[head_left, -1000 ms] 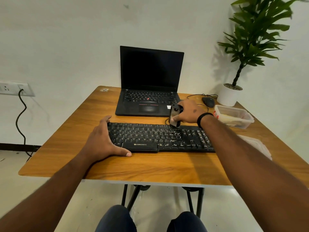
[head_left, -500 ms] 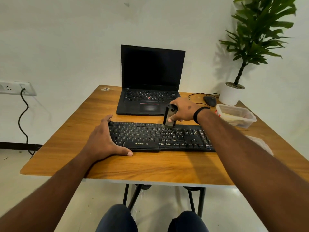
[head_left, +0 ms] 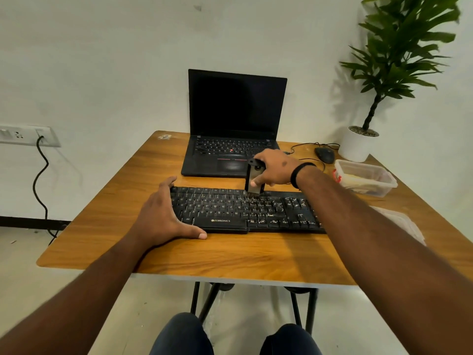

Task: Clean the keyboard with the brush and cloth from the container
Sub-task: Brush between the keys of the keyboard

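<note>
the right hand (head_left: 275, 168) grips the brush (head_left: 254, 180), bristles down on the keyboard's (head_left: 245, 210) far key row, mid-tabletop. the left hand (head_left: 163, 213), fingers straight, braces the keyboard's left end. brush in short strokes, row by row, bracing firmly.

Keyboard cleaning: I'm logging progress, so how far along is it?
Done: brush is out of the container. In hand: right hand brushes the keyboard's top row; left hand steadies it. Left: remaining keys, then the cloth wipe.
</note>
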`<act>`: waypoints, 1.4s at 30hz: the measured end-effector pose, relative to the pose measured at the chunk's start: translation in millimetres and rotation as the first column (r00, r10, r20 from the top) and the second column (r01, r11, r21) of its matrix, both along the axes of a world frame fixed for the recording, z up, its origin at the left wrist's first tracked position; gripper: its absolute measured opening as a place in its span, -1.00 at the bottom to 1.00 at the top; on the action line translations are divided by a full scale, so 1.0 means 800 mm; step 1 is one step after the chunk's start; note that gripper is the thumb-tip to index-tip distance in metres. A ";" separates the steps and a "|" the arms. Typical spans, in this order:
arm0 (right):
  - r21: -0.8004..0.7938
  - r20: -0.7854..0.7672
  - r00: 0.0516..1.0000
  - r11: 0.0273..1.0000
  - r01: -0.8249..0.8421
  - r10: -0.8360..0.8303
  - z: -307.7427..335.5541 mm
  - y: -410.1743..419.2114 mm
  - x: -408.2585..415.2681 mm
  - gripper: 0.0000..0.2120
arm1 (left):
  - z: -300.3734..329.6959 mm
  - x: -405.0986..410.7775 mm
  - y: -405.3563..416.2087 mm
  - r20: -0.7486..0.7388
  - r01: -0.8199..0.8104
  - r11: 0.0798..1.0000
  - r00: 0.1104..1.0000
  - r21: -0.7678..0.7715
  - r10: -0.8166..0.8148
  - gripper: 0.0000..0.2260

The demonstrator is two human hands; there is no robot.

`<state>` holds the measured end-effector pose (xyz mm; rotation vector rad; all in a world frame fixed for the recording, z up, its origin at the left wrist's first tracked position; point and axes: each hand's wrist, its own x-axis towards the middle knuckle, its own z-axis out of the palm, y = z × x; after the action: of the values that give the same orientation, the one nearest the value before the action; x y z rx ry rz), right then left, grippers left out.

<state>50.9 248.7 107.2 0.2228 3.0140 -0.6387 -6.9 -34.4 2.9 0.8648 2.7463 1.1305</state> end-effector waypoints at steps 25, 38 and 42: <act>-0.302 -0.381 0.898 0.948 0.104 -0.220 -0.043 -0.006 0.016 -0.72 | -0.001 -0.001 -0.001 0.013 0.007 1.000 1.000 0.010 -0.008 0.41; -0.113 -0.343 0.938 0.993 0.018 -0.056 -0.053 -0.025 0.018 -0.78 | -0.002 -0.002 0.000 0.010 0.006 1.000 1.000 0.013 -0.006 0.44; -0.065 -0.420 0.901 0.993 0.094 -0.113 -0.058 -0.023 0.019 -0.77 | -0.003 -0.002 0.000 0.009 0.006 1.000 1.000 0.011 -0.006 0.44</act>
<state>66.1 230.4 60.7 0.2764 3.4157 -0.8634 -8.5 -34.4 0.8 0.8666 2.7314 1.1461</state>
